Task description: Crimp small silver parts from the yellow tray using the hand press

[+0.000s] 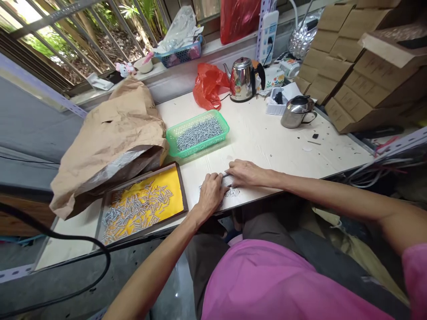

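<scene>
At the table's front edge my left hand (211,192) and my right hand (246,172) work close together. Both have bent, closed fingers pinched around something small; a thin dark edge shows between the fingertips, but I cannot make out what it is. Just below the right fingers lies a small patch of shiny, pale bits (232,192), partly hidden. Left of my hands, a dark-rimmed tray (183,189) lined with yellow holds many loose metal pins (135,205). Beyond them stands a green plastic basket (171,133), with more small metal pins (200,133) inside.
A large brown paper sack (110,120) leans over the tray's back edge. Farther back are a red plastic bag (208,84), a steel kettle (242,80) and a white box (276,106). A steel pot (295,113) stands right, near stacked cardboard boxes (373,84). A black cable (83,238) loops at left.
</scene>
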Demonstrator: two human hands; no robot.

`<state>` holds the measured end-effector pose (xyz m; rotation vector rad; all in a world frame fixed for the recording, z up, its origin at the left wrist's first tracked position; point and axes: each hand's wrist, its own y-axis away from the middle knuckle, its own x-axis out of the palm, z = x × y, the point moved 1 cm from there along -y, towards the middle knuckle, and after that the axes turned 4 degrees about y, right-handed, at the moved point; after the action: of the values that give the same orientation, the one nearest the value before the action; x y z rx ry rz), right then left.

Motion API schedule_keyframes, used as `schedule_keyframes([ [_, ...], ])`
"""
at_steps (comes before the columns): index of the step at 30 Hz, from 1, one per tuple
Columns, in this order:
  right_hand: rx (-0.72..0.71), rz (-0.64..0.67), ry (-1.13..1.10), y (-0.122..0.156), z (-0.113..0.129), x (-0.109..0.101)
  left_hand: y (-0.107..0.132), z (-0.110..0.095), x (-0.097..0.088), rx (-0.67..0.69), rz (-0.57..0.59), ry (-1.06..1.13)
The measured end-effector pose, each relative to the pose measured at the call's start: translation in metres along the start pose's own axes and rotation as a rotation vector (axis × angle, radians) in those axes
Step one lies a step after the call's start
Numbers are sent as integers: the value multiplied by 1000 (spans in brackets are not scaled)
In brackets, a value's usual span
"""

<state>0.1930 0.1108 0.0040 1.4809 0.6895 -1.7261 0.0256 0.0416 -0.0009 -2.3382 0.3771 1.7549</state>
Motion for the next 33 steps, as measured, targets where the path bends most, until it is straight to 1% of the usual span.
schedule_keyframes([
  [2, -40, 33, -23, -3, -7, -6, 11, -5, 10, 27, -101, 25],
  [4, -48, 31, -45, -6, -12, -8, 24, -14, 23, 77, -175, 55],
  [6, -19, -6, -22, -12, -16, -7, 33, -26, 36, 133, -193, 88],
  [8, 32, -56, 35, -19, -21, -5, 39, -37, 45, 154, -189, 126],
  [11, 113, -95, 100, -33, -26, -6, 40, -45, 48, 144, -192, 176],
  [13, 151, -104, 145, -41, -19, -10, 38, -45, 47, 145, -198, 206],
  [14, 127, -108, 160, -45, -11, -13, 37, -45, 46, 147, -198, 220],
  [15, 62, -106, 164, -47, 0, -15, 37, -44, 46, 148, -197, 234],
  [17, -157, -75, 134, -50, 30, -18, 38, -45, 47, 141, -192, 259],
  [18, -276, -32, 116, -51, 46, -17, 41, -46, 47, 137, -192, 270],
  [19, -355, -11, 108, -50, 61, -15, 46, -47, 47, 146, -190, 280],
  [21, -458, -23, 103, -49, 84, -8, 61, -50, 44, 221, -182, 298],
  [23, -516, -78, 89, -49, 96, 1, 82, -47, 35, 333, -189, 298],
  [24, -529, -89, 75, -50, 98, 5, 93, -41, 27, 364, -212, 282],
  [25, -525, -93, 50, -53, 99, 8, 103, -32, 17, 352, -255, 253],
  [26, -506, -100, 10, -56, 98, 10, 111, -19, 5, 293, -315, 207],
  [27, -474, -128, -51, -60, 96, 8, 118, -3, -7, 194, -380, 150],
  [28, -428, -186, -130, -64, 91, 4, 122, 16, -19, 58, -438, 84],
  [29, -368, -267, -214, -69, 85, -3, 124, 35, -31, -83, -472, 19],
  [30, -301, -359, -287, -76, 77, -12, 124, 54, -40, -199, -478, -35],
  [31, -232, -448, -343, -83, 68, -23, 121, 70, -47, -261, -451, -73],
  [32, -169, -516, -368, -92, 56, -35, 117, 85, -51, -288, -401, -103],
  [33, -105, -569, -364, -101, 44, -46, 112, 96, -52, -284, -344, -128],
])
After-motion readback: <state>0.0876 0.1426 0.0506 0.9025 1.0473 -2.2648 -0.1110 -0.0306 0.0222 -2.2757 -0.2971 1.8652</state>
